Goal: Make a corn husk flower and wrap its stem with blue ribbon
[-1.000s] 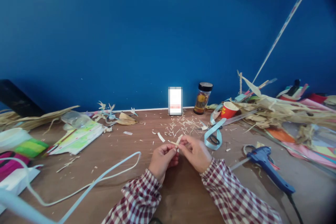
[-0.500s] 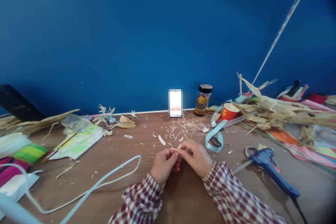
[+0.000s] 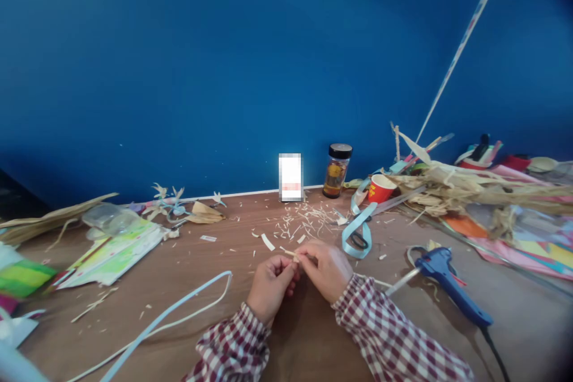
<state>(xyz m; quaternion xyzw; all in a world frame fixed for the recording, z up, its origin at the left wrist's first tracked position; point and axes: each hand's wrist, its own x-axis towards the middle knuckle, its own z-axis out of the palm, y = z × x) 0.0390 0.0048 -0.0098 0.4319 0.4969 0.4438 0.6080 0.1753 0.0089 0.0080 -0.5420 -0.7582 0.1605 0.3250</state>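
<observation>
Near the middle of the table my left hand point(image 3: 271, 286) and my right hand point(image 3: 326, 271) meet, fingertips almost touching. Both are closed in a pinch around a thin pale strip point(image 3: 289, 252), which looks like dried plant husk. One end of it pokes out up and to the left; the rest is hidden by the fingers. Just beyond the hands lie a flat white piece point(image 3: 267, 242) and many pale shavings point(image 3: 308, 221). Right of my right hand is a light blue ribbon point(image 3: 367, 213), looped over black-handled scissors point(image 3: 359, 240).
A blue glue gun point(image 3: 454, 283) lies at right, its cord trailing forward. Behind stand a dark-lidded jar point(image 3: 338, 172) and a red paper cup point(image 3: 381, 190). Dried husks point(image 3: 474, 188) pile up at right. At left are a painted sheet point(image 3: 119, 250) and a looped pale blue cord point(image 3: 179, 301).
The scene has shifted left in view as the camera turned slightly right. Both hands stay pinched together, and the strip's end shows a little more at the upper left.
</observation>
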